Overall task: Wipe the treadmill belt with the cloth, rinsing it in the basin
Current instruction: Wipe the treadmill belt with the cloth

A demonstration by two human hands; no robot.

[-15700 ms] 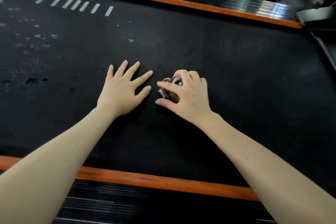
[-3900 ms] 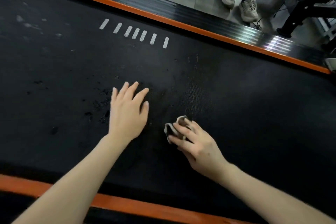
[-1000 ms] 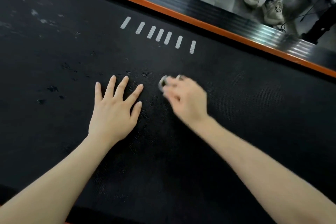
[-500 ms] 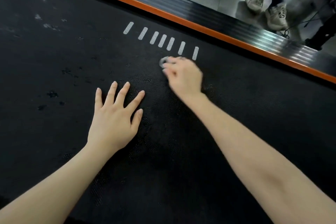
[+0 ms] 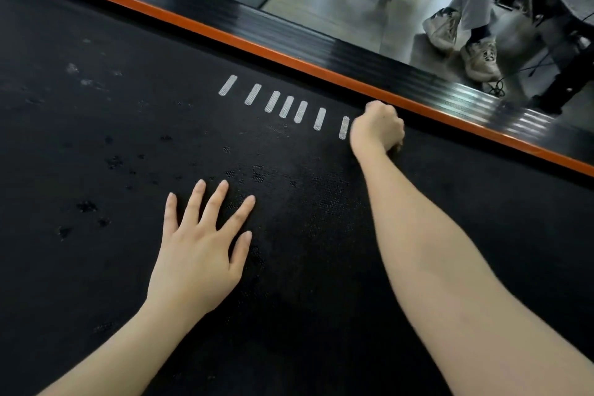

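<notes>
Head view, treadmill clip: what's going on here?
A person is wiping a treadmill belt. The left hand lies flat on it, fingers spread. The right hand reaches to the belt's far edge, beside the orange strip and the last white dash, fingers curled; the cloth is presumably bunched beneath, out of sight. Dark spots show on the belt's left part. No basin is in view.
</notes>
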